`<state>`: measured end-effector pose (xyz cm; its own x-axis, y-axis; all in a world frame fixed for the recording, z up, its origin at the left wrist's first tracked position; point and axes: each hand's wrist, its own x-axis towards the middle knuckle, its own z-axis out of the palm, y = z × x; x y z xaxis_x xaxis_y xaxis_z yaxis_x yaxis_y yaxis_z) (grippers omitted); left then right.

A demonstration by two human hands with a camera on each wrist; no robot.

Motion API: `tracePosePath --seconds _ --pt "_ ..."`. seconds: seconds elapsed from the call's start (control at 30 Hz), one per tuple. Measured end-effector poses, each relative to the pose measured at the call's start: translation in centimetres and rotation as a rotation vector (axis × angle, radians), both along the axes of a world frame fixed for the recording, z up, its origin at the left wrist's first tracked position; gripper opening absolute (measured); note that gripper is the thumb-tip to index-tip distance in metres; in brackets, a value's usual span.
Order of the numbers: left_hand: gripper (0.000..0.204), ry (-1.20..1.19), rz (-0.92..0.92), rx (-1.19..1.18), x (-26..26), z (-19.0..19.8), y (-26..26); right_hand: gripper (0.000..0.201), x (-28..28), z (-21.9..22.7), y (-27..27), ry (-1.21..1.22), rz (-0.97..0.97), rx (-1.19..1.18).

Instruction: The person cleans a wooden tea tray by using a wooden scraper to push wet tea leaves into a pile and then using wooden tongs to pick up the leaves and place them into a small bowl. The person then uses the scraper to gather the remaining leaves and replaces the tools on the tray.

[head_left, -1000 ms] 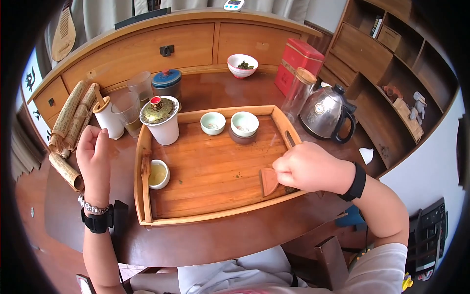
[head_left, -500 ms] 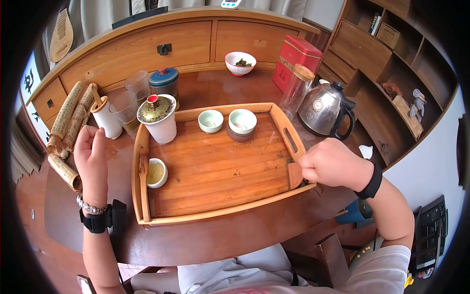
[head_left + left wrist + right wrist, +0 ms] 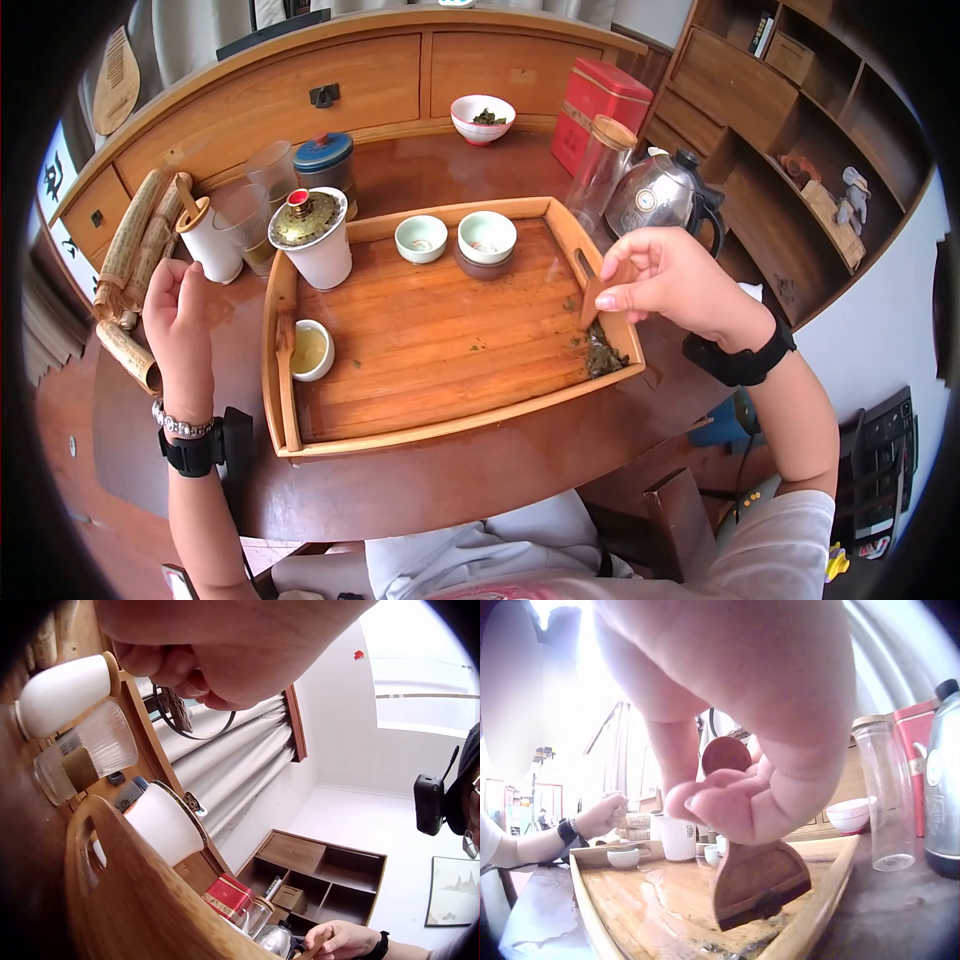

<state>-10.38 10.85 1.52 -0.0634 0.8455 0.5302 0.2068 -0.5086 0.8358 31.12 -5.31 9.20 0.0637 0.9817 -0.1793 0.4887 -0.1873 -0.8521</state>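
Observation:
My right hand (image 3: 668, 285) pinches a small brown wooden scraper (image 3: 761, 877) with a flared, dark-edged blade. It hovers tilted over the right front corner of the wooden tray (image 3: 430, 345). Wet dark tea leaves (image 3: 604, 356) lie bunched in that corner, with small bits scattered over the boards. My left hand (image 3: 180, 322) is raised beyond the tray's left side, fingers curled and holding nothing. Nearest it inside the tray are a white cup of pale tea (image 3: 311, 352) and a wooden brush (image 3: 286, 385) leaning along the left wall.
Two pale green cups (image 3: 420, 238) and a white lidded cup (image 3: 322, 255) stand at the tray's back. Behind the right hand are a kettle (image 3: 645, 205), glass canister (image 3: 600, 180) and red tin (image 3: 590, 110). Left stand glasses (image 3: 240, 215), a white holder (image 3: 212, 250) and bamboo scrolls (image 3: 130, 235).
My right hand slid the scraper rightward to the tray's corner, then lifted and turned it, uncovering the heap of leaves. The left hand stays nearly still.

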Motion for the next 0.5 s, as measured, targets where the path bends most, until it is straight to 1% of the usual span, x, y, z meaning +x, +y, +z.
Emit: tracePosePath --seconds 0.07,0.1,0.17,0.2,0.3,0.33,0.4,0.43,0.5 --pt "0.019 -0.004 0.004 0.026 0.1 -0.2 -0.2 0.015 -0.1 -0.6 0.1 0.101 -0.013 0.067" --pt "0.019 -0.002 0.004 0.031 0.1 -0.3 -0.2 0.015 -0.1 -1.0 0.2 0.103 -0.014 0.073" --pt "0.019 -0.038 -0.018 0.022 0.0 -0.6 -0.3 0.015 -0.2 -1.9 0.6 0.064 -0.035 0.155" --pt "0.019 -0.035 -0.02 0.028 -0.1 -0.8 -0.2 0.015 -0.3 -2.4 0.8 0.067 -0.037 0.161" --pt "0.021 0.011 0.008 0.044 -0.2 -0.9 0.1 0.018 -0.5 -3.8 1.7 -0.043 -0.011 0.221" --pt "0.02 0.003 0.01 0.038 -0.2 -0.8 -0.1 0.018 -0.6 -4.0 1.9 -0.038 -0.016 0.218" --pt "0.019 -0.001 0.008 0.031 0.1 -0.6 -0.4 0.02 -0.5 -4.2 2.1 -0.357 0.053 0.33" --pt "0.019 0.012 0.019 0.047 0.2 -0.5 -0.5 0.02 -0.5 -4.2 2.1 -0.353 0.049 0.327" --pt "0.019 0.028 0.028 0.06 0.2 -0.4 -0.7 0.019 -0.5 -4.4 2.2 -0.496 0.116 0.415"
